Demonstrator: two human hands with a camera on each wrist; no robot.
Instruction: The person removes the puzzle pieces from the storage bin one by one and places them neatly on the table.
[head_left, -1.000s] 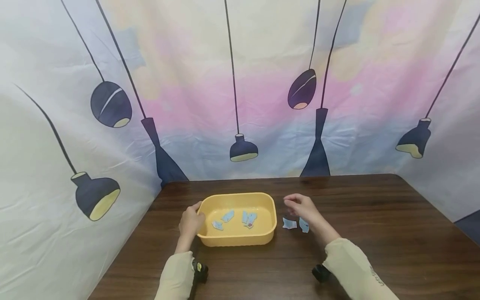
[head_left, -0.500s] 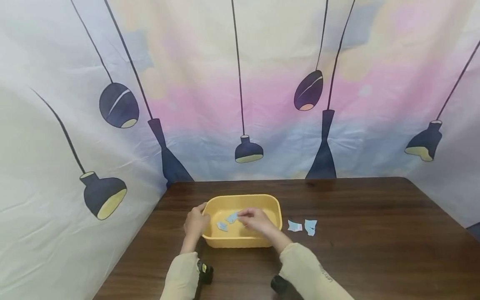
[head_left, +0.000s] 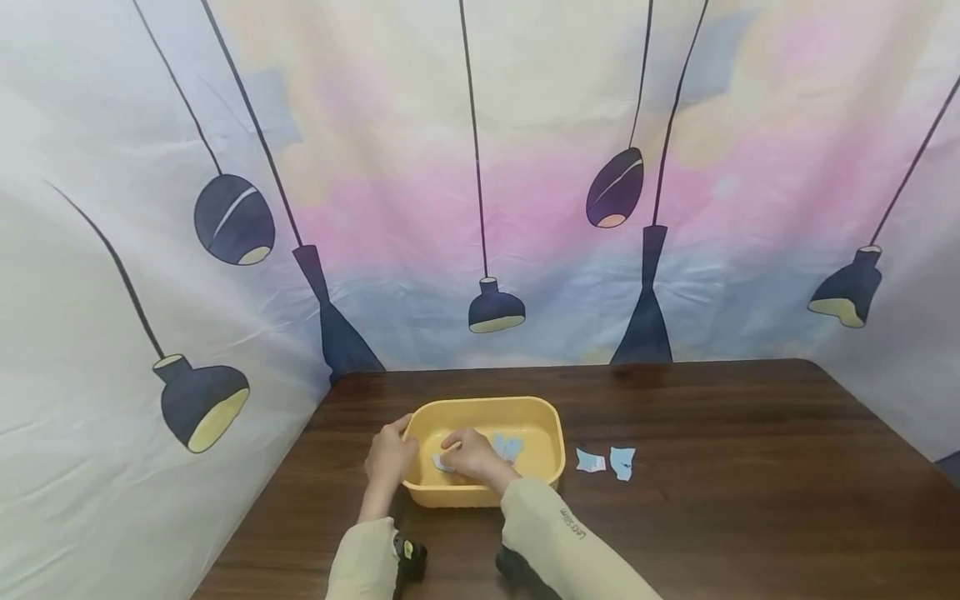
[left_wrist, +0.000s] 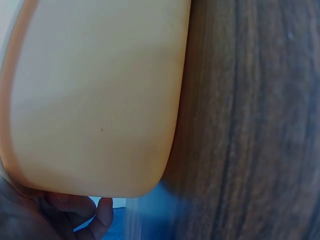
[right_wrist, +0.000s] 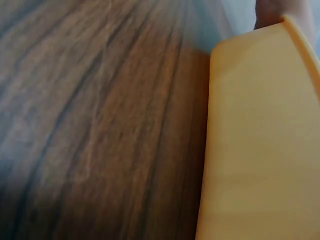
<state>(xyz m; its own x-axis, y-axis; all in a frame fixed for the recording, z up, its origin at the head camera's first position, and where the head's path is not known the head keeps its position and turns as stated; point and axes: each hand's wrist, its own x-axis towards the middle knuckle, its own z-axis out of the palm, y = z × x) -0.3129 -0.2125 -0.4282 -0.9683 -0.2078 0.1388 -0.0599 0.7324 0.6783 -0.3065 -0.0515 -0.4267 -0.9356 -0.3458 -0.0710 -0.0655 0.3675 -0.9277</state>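
Note:
A yellow plastic basin (head_left: 487,497) stands on the table, holding several pale blue scraps of paper (head_left: 507,447). My left hand (head_left: 390,454) grips the basin's left wall, thumb over the rim and fingers outside; in the left wrist view, curled fingers show below the basin's wall. Inside the basin, my right hand (head_left: 474,457) has its fingers bent down at a paper scrap (head_left: 442,463) near the left end. The hand partly covers that scrap, and whether it pinches it cannot be seen. The right wrist view shows only the basin's outer wall (right_wrist: 260,135) and the table.
Two more paper scraps, a left one (head_left: 590,461) and a right one (head_left: 622,463), lie on the dark wooden table (head_left: 750,467) to the right of the basin. A patterned cloth (head_left: 555,250) with printed lamps hangs behind the table.
My right hand has moved left, from above the scraps on the table into the basin and across to its left end. The left hand keeps its grip on the basin.

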